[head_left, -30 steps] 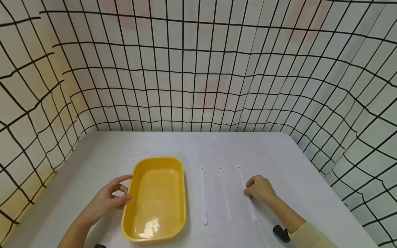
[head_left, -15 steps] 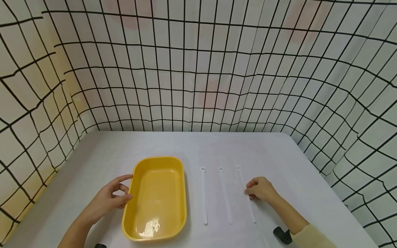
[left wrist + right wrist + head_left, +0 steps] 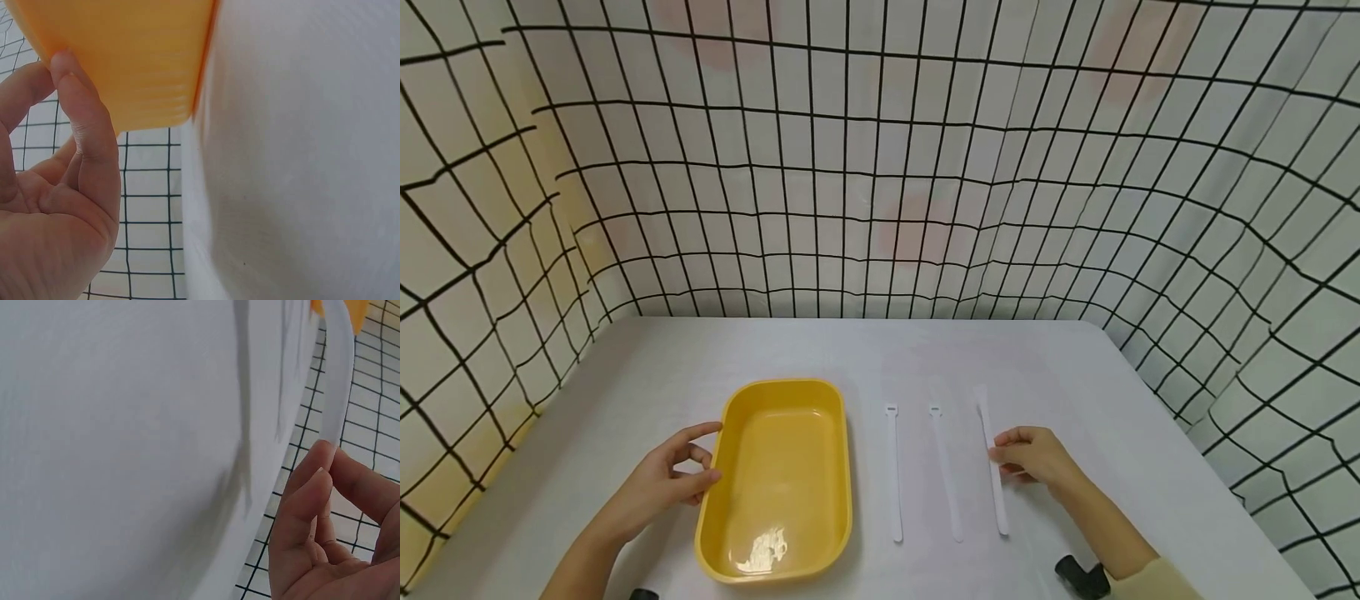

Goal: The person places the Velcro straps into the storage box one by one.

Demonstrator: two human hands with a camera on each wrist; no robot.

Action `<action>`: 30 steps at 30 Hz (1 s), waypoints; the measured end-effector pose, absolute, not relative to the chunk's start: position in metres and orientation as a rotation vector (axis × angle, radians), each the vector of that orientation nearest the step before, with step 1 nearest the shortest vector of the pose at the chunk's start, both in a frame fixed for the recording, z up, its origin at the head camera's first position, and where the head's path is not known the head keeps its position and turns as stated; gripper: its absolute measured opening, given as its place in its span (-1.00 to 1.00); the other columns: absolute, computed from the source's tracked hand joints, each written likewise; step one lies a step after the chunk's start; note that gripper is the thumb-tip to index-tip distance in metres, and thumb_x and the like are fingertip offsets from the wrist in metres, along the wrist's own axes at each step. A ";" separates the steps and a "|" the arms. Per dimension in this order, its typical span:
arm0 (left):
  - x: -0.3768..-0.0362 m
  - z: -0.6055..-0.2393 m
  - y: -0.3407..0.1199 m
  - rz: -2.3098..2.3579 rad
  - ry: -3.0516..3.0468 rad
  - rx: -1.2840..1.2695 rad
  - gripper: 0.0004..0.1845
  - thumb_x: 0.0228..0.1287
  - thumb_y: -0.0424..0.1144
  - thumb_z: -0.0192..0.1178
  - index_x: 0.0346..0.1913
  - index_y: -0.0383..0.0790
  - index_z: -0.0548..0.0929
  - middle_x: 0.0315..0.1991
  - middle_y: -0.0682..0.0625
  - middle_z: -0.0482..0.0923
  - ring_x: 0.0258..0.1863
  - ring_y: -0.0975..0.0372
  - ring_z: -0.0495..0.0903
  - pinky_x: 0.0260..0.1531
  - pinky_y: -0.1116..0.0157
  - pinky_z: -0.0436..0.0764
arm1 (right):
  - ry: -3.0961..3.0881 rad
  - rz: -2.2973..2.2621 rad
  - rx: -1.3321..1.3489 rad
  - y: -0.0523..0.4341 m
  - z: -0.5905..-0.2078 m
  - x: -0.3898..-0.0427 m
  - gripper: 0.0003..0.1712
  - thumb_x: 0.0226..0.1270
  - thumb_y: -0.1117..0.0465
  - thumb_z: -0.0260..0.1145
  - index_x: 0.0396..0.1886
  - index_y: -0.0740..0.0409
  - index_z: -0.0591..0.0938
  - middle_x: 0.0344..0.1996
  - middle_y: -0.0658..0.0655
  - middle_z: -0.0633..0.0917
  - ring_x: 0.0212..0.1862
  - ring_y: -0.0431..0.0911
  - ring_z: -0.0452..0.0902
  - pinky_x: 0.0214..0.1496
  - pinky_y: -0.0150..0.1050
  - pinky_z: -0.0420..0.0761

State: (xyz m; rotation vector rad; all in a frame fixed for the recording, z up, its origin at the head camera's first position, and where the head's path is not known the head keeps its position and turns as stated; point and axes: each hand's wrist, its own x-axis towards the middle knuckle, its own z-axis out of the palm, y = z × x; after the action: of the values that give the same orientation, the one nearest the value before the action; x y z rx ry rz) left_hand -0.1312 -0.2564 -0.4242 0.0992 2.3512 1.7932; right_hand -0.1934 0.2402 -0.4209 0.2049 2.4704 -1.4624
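My right hand [image 3: 1030,457] pinches a white cable tie [image 3: 997,492] between thumb and fingers, near its middle. In the right wrist view the tie [image 3: 338,369] is bent upward from the fingertips, off the table. Two more white ties, a left one [image 3: 894,483] and a middle one [image 3: 945,475], lie flat side by side, slotted heads away from me. At the left, a yellow tray [image 3: 711,517] stands with nothing in it. My left hand [image 3: 658,479] touches its left rim with fingertips and thumb apart; the left wrist view shows fingertips [image 3: 67,62] against its outer wall.
A white-covered table [image 3: 775,346] carries everything. Black wire mesh [image 3: 865,200] with white sheeting behind surrounds its back and sides. A black object [image 3: 1081,577] is at my right wrist, and part of another [image 3: 643,594] shows near the left forearm.
The right-hand tie has come up off the table, its near end swinging left as the right hand lifts it. The left hand and tray stay in place.
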 end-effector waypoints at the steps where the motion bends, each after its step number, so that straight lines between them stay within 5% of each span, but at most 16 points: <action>1: -0.131 -0.424 -0.256 1.794 2.351 0.101 -0.28 0.25 -0.31 0.32 0.41 -0.29 0.25 -0.23 -0.20 0.42 -0.47 0.12 0.56 -0.37 0.24 0.67 | 2.461 -1.479 0.207 0.239 -0.420 -0.193 -0.66 0.22 0.21 0.43 -0.12 0.36 0.60 -0.42 0.05 0.68 -0.39 -0.10 0.63 -0.33 -0.22 0.61; 30: -0.131 -0.423 -0.259 1.799 2.346 0.118 -0.30 0.26 -0.32 0.31 0.41 -0.33 0.25 -0.22 -0.22 0.42 -0.50 0.09 0.57 -0.37 0.26 0.67 | 2.095 -1.860 -0.160 0.164 -0.397 -0.188 -0.66 0.27 0.27 0.38 -0.09 0.42 0.54 -0.37 0.07 0.68 -0.39 -0.15 0.60 -0.33 -0.35 0.62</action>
State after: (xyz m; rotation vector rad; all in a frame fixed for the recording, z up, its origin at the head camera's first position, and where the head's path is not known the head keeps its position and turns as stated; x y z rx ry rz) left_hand -0.1309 -0.2585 -0.4229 0.1179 2.3461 1.7992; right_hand -0.1881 0.1636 -0.3974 -0.1596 2.0951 -1.8604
